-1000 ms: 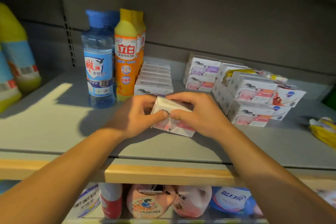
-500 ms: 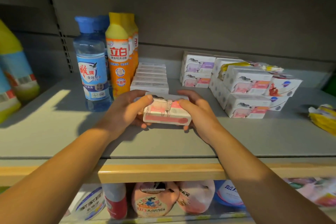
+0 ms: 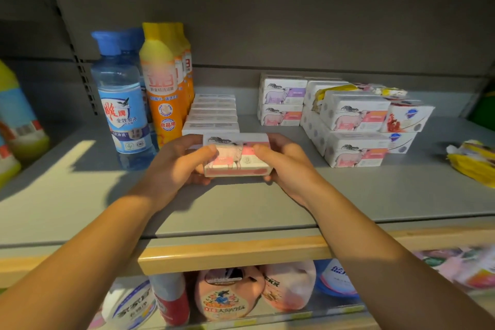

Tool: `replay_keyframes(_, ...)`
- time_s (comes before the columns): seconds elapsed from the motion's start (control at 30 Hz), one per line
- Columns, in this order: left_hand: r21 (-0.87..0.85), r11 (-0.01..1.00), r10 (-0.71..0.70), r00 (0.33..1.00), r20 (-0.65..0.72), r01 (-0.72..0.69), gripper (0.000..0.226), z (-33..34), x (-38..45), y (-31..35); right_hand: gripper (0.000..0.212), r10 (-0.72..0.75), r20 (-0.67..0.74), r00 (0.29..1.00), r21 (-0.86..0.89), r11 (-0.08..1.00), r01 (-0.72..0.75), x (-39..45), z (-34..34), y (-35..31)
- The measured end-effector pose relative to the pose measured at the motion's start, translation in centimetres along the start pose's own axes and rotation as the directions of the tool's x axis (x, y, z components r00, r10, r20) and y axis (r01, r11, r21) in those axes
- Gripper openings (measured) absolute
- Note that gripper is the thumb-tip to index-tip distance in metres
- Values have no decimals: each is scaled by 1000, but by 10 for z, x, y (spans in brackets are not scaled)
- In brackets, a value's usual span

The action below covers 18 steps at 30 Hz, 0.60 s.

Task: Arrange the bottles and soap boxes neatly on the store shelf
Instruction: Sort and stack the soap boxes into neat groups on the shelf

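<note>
Both hands grip one soap box (image 3: 237,155) — left hand (image 3: 176,166) curled round its left end, right hand (image 3: 288,166) round its right — just above the grey shelf (image 3: 80,195), at the front of a row of boxes (image 3: 213,112). Leftmost stands a clear blue bottle (image 3: 123,104), then a glossy orange bottle (image 3: 163,88). Rightward sits a stack of white cardboard boxes (image 3: 353,126). Compared with a second ago, the held box is turned level, its pink face forward, and closer to the row.
</note>
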<state>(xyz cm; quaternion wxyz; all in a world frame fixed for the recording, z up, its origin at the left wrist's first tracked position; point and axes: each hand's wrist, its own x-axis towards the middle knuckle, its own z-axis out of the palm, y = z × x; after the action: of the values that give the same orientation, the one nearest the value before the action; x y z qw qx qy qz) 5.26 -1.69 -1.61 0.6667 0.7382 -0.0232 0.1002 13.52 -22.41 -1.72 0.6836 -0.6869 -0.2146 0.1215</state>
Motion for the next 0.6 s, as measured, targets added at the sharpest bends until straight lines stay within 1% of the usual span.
replay_keyframes(0.1,64,995,72,997,3,-72,41,1,-3,2,46,-102,-37,994,-57,993,99,-1,0,2)
replay_keyframes(0.17,137,975,176,984,-17,-172,38,3,-5,6,54,-176,-39,984,-125,977,170,-4,-1,3)
replay_keyframes(0.2,194,954,239,971,-24,-230,36,4,-6,7,57,-211,-47,976,-169,965,201,-6,-1,3)
replay_keyframes(0.27,322,896,338,940,-46,-306,41,7,-7,7,59,-289,-73,954,-282,924,259,-9,0,2)
replay_keyframes(0.33,413,843,406,911,-68,-345,45,8,-7,6,58,-359,-84,930,-389,871,301,-11,1,2)
replay_keyframes(0.4,481,791,468,880,-78,-378,46,9,-8,4,57,-391,-82,917,-454,833,315,-11,1,1)
replay_keyframes(0.5,484,772,502,862,-67,-412,47,9,-8,4,55,-395,-62,916,-480,817,320,-12,1,1)
replay_keyframes(0.6,468,792,458,888,-32,-392,44,9,-9,5,54,-390,-30,920,-477,815,329,-13,1,1)
